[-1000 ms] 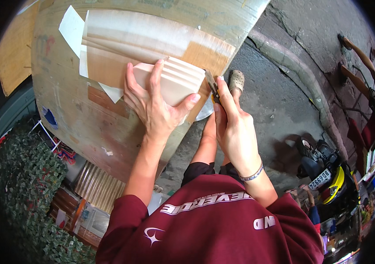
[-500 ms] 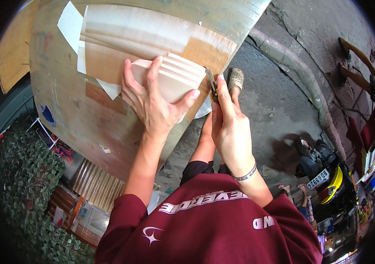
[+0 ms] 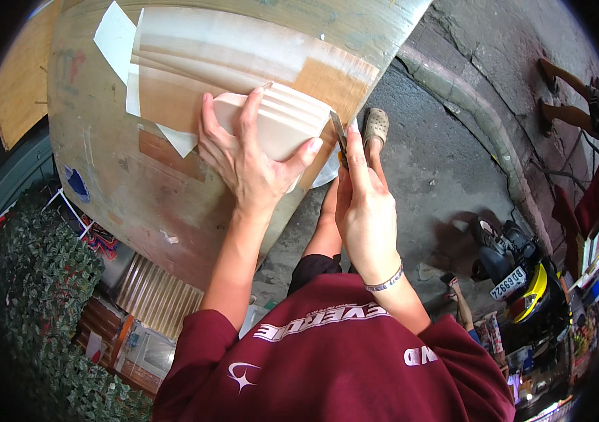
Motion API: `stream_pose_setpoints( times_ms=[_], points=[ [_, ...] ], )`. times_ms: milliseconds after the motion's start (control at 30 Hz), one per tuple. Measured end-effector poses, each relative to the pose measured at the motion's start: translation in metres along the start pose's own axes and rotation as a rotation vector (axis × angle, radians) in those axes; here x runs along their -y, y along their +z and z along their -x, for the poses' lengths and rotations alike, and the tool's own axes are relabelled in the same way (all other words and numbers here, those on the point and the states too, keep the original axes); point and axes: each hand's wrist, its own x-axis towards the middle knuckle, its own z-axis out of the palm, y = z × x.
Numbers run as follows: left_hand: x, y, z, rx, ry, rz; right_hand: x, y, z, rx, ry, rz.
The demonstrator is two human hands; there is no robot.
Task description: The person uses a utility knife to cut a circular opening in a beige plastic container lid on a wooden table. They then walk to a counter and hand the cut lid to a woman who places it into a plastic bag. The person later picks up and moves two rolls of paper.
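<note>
A cream-coloured ridged block (image 3: pixel 292 112), or a stack of pale slabs with rounded corners, lies on a board partly covered in brown and whitish sheets (image 3: pixel 173 91). Spread across its top, my left hand (image 3: pixel 247 172) grips it, with the thumb at the near right and the fingers at the left and far side. In my right hand (image 3: pixel 370 218) is a utility knife (image 3: pixel 340 133), its index finger stretched along the handle. The metal blade points away from me beside the block's right end; whether it touches is hard to tell. My palm hides most of the handle.
The worn table (image 3: pixel 145 211) ends on a slanting edge near my right hand. My foot in a beige clog (image 3: pixel 377 125) stands on the pavement beyond. A motorcycle (image 3: pixel 531 295) is at the right; passers-by (image 3: pixel 574 98) show beyond the kerb. Leafy greenery (image 3: pixel 39 281) fills the left.
The block and my left hand have shifted very slightly to the right. My right hand and the knife have turned a little, still at the block's right end. Passers-by have moved.
</note>
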Motion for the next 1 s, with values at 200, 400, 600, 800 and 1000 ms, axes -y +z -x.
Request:
stream_pose_setpoints(
  times_ms=[200, 400, 600, 800, 1000],
  points=[
    [0.000, -0.001, 0.000, 0.004, -0.002, -0.006, 0.002, 0.001, 0.004, -0.009, -0.001, 0.023],
    [0.001, 0.001, 0.000, -0.004, 0.011, -0.001, 0.004, 0.001, 0.006, 0.020, 0.020, 0.055],
    [0.004, 0.001, 0.000, -0.014, 0.030, -0.017, 0.001, 0.007, 0.017, -0.011, 0.010, 0.097],
    [0.003, -0.003, 0.000, -0.004, 0.006, 0.013, 0.012, -0.026, 0.004, -0.065, -0.032, -0.127],
    [0.001, -0.003, -0.002, -0.006, 0.016, 0.021, 0.005, 0.002, -0.013, -0.094, -0.023, -0.083]
  ],
)
